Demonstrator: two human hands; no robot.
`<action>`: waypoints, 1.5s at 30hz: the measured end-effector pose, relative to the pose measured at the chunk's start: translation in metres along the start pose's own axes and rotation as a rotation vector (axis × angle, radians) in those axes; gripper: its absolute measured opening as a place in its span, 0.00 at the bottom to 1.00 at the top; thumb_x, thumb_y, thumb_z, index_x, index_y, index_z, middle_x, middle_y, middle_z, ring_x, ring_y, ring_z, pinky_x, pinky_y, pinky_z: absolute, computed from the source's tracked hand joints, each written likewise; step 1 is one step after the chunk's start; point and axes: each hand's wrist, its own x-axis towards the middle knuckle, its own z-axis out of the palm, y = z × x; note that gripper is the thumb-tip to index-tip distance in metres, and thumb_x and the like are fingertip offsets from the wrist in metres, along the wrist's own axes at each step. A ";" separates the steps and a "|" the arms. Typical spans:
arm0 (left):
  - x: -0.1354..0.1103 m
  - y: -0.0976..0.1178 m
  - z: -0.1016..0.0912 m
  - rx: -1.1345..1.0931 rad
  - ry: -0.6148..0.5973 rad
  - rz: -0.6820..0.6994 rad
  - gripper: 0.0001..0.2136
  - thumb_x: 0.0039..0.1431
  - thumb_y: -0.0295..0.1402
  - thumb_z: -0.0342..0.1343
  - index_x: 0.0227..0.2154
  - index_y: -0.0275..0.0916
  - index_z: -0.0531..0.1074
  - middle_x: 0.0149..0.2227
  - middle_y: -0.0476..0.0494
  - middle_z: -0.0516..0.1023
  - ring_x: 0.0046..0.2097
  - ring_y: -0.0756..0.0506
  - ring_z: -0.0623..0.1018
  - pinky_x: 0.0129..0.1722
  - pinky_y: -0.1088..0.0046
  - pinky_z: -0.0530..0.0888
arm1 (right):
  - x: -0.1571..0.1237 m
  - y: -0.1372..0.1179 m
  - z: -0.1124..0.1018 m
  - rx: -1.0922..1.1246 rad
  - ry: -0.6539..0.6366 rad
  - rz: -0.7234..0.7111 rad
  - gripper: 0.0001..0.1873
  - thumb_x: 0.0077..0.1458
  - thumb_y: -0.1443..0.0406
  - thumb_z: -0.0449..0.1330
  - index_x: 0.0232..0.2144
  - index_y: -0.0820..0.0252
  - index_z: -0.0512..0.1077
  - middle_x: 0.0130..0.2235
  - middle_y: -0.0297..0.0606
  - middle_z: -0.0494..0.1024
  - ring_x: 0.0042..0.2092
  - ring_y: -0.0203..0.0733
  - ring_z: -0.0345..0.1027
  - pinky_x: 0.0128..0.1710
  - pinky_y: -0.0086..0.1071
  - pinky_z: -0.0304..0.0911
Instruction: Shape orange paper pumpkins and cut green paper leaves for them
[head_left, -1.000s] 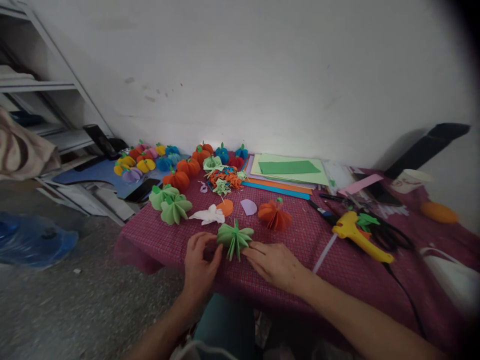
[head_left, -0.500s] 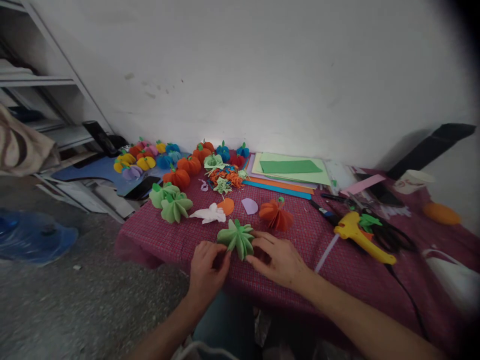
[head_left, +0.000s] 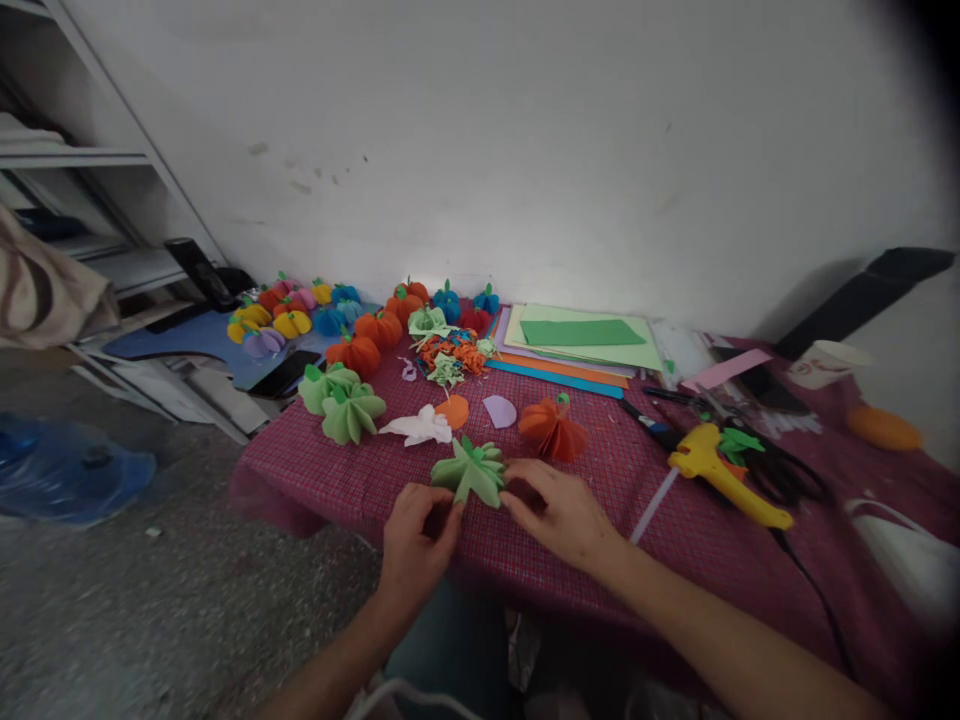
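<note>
1. Checked cloth (head_left: 307, 470) is spread beneath the orange pumpkin (head_left: 553, 430).
2. Left-front of the orange pumpkin, the green pumpkin (head_left: 480, 480) is pinched by the left hand (head_left: 415, 535); whether the right hand (head_left: 564, 512) is closed cannot be told.
3. Folds are best parted gently, evenly.

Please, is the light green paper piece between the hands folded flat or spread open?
The light green paper piece is spread open: its folds stand apart and fan out around the small green stem.
</note>
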 end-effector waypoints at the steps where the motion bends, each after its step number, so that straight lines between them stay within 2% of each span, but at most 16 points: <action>1: 0.000 -0.001 0.000 -0.014 -0.005 -0.022 0.03 0.53 0.31 0.53 0.26 0.39 0.68 0.26 0.49 0.69 0.30 0.50 0.70 0.30 0.75 0.66 | 0.000 0.000 0.000 0.014 0.001 -0.001 0.11 0.53 0.62 0.54 0.40 0.57 0.66 0.41 0.38 0.74 0.38 0.37 0.70 0.38 0.31 0.65; 7: -0.001 -0.006 -0.001 -0.076 -0.043 -0.122 0.03 0.53 0.32 0.53 0.28 0.39 0.69 0.28 0.50 0.71 0.31 0.50 0.70 0.30 0.76 0.66 | 0.000 0.002 0.000 0.089 -0.014 0.015 0.11 0.53 0.62 0.55 0.40 0.57 0.66 0.38 0.36 0.74 0.33 0.35 0.69 0.33 0.28 0.63; 12: -0.001 -0.005 -0.002 -0.096 -0.063 -0.160 0.04 0.53 0.34 0.53 0.28 0.39 0.68 0.27 0.50 0.70 0.30 0.50 0.70 0.30 0.76 0.66 | 0.000 0.003 0.001 0.096 -0.011 0.034 0.11 0.53 0.64 0.54 0.40 0.57 0.66 0.38 0.36 0.74 0.33 0.35 0.68 0.34 0.29 0.63; 16: 0.000 -0.004 -0.003 -0.099 -0.077 -0.177 0.05 0.54 0.35 0.52 0.28 0.39 0.68 0.27 0.50 0.71 0.30 0.50 0.70 0.30 0.76 0.66 | 0.000 0.003 0.000 0.083 -0.019 0.058 0.11 0.54 0.65 0.53 0.42 0.57 0.66 0.36 0.35 0.74 0.30 0.35 0.67 0.30 0.28 0.62; 27: 0.001 -0.007 -0.005 -0.148 -0.094 -0.188 0.05 0.54 0.34 0.52 0.28 0.39 0.68 0.28 0.49 0.71 0.32 0.49 0.71 0.31 0.75 0.67 | 0.002 0.005 0.001 0.167 -0.029 0.061 0.13 0.52 0.60 0.57 0.40 0.57 0.67 0.31 0.33 0.74 0.27 0.33 0.64 0.27 0.26 0.60; 37: 0.004 -0.008 -0.009 -0.159 -0.139 -0.202 0.06 0.55 0.35 0.51 0.29 0.39 0.68 0.28 0.50 0.71 0.31 0.50 0.71 0.31 0.76 0.66 | 0.003 0.007 0.002 0.180 -0.052 0.078 0.12 0.54 0.60 0.55 0.41 0.57 0.66 0.27 0.33 0.74 0.26 0.34 0.68 0.26 0.26 0.62; 39: 0.003 -0.008 -0.009 -0.154 -0.142 -0.204 0.06 0.55 0.35 0.51 0.28 0.39 0.68 0.28 0.50 0.71 0.31 0.50 0.71 0.31 0.76 0.67 | 0.003 0.006 0.002 0.149 -0.041 0.066 0.11 0.55 0.62 0.54 0.41 0.57 0.65 0.29 0.34 0.75 0.27 0.34 0.68 0.28 0.26 0.64; 42: 0.001 -0.008 -0.008 -0.131 -0.145 -0.194 0.06 0.54 0.35 0.52 0.28 0.39 0.68 0.27 0.50 0.71 0.31 0.50 0.71 0.30 0.76 0.66 | 0.002 0.006 0.002 0.087 -0.011 -0.017 0.07 0.56 0.68 0.51 0.37 0.57 0.66 0.41 0.38 0.73 0.38 0.36 0.70 0.37 0.29 0.65; 45: -0.003 -0.006 -0.007 -0.106 -0.143 -0.164 0.05 0.54 0.35 0.52 0.28 0.39 0.68 0.27 0.50 0.70 0.30 0.50 0.70 0.30 0.76 0.66 | 0.001 0.007 0.003 0.011 0.015 -0.093 0.12 0.56 0.72 0.48 0.36 0.56 0.69 0.51 0.39 0.67 0.46 0.37 0.66 0.42 0.30 0.65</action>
